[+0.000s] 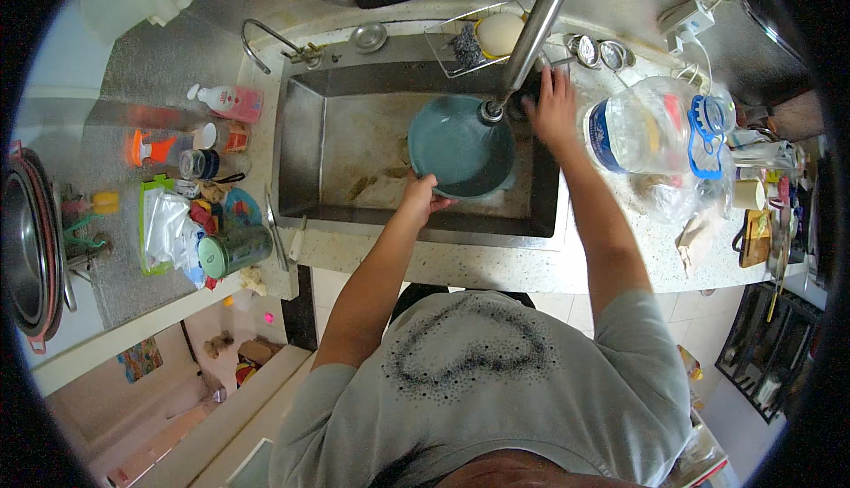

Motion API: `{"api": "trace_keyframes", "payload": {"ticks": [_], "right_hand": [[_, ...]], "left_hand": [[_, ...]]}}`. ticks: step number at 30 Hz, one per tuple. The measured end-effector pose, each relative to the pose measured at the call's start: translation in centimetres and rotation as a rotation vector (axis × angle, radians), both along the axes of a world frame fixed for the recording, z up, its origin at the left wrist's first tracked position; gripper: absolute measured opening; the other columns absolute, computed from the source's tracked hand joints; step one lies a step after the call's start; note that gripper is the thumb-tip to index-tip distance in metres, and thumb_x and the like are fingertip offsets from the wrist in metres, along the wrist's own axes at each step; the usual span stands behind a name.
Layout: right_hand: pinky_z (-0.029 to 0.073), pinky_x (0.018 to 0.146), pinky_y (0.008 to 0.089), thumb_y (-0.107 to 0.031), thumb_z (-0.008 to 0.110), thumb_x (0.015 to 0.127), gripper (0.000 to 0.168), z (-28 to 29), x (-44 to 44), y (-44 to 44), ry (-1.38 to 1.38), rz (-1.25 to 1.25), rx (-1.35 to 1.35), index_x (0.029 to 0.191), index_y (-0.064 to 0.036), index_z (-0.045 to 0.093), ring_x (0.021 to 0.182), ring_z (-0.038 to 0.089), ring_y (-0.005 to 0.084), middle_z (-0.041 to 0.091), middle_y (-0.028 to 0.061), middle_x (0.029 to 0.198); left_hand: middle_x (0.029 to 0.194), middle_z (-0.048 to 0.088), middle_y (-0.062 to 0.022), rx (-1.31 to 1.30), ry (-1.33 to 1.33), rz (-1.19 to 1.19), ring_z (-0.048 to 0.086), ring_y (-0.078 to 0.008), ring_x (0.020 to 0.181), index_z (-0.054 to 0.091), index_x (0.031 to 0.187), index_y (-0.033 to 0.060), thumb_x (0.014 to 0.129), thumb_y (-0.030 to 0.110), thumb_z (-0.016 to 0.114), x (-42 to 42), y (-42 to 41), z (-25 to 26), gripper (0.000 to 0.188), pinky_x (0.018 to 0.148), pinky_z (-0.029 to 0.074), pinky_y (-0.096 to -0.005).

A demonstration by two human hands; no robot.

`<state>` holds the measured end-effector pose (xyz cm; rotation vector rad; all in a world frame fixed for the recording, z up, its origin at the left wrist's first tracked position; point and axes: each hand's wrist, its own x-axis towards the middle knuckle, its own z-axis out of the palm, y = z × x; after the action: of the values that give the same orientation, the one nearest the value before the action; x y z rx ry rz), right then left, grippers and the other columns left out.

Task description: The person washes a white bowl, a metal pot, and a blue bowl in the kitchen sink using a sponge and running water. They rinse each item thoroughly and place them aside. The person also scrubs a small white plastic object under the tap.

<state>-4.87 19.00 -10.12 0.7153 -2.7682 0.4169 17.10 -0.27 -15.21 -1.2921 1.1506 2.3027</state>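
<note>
A teal plastic basin sits inside the stainless steel sink, towards its right side. My left hand grips the near-left rim of the basin, thumb on top and fingers below. Above the basin hangs the head of a metal faucet. My right hand is slightly blurred beside the faucet's base. Its fingers are spread and reach the small metal faucet lever; no firm grip on it is visible. Whether water runs from the spout is hard to tell.
A wire rack with a scouring pad overhangs the sink's back edge. Right of the sink stands a large clear plastic jug. On the left counter are a pink pump bottle, a green canister and a knife. A thin curved tap rises behind.
</note>
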Motion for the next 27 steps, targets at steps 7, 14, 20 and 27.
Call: {"api": "trace_keyframes", "payload": {"ticks": [7, 14, 20, 27], "right_hand": [[0.047, 0.077, 0.0429, -0.008, 0.054, 0.072, 0.047, -2.2, 13.4, 4.6, -1.748, -0.390, -1.385, 0.115, -0.003, 0.037, 0.096, 0.051, 0.0275, 0.047, 0.0146, 0.109], [0.052, 0.070, 0.0393, -0.003, 0.048, 0.071, 0.033, -3.8, 12.5, 2.0, -1.919, -0.470, -1.433, 0.103, 0.005, 0.041, 0.085, 0.055, 0.0285, 0.049, 0.0178, 0.101], [0.053, 0.067, 0.0426, 0.001, 0.046, 0.071, 0.045, -3.8, 16.6, 0.4, -1.764, -0.601, -1.614, 0.112, -0.004, 0.031, 0.086, 0.054, 0.0294, 0.047, 0.0155, 0.103], [0.051, 0.059, 0.0377, 0.000, 0.048, 0.069, 0.060, -2.0, 17.2, 1.7, -1.524, -0.714, -1.495, 0.123, -0.017, 0.026, 0.084, 0.053, 0.0231, 0.047, 0.0087, 0.103]], "left_hand": [[0.097, 0.053, -0.0215, 0.042, -0.018, -0.211, 0.060, -0.0289, 0.066, 0.036, 0.111, -0.0030, 0.074, 0.018, 0.047, 0.0, 0.3, 0.1, 0.044, 0.053, 0.050, -0.0297], [0.108, 0.049, -0.0203, -1.511, 0.148, -0.444, 0.047, -0.0331, 0.102, 0.036, 0.120, 0.0024, 0.076, 0.014, 0.053, -6.4, -2.2, 8.8, 0.049, 0.082, 0.041, -0.0384], [0.095, 0.058, -0.0152, -1.643, 0.772, -0.847, 0.055, -0.0306, 0.091, 0.054, 0.104, 0.0078, 0.074, 0.019, 0.054, -19.8, 0.3, 18.5, 0.032, 0.079, 0.042, -0.0350], [0.085, 0.060, -0.0164, -1.751, 0.925, -1.086, 0.058, -0.0312, 0.083, 0.064, 0.084, 0.0070, 0.070, 0.035, 0.055, -28.5, -0.1, 12.0, 0.033, 0.071, 0.048, -0.0384]]}}
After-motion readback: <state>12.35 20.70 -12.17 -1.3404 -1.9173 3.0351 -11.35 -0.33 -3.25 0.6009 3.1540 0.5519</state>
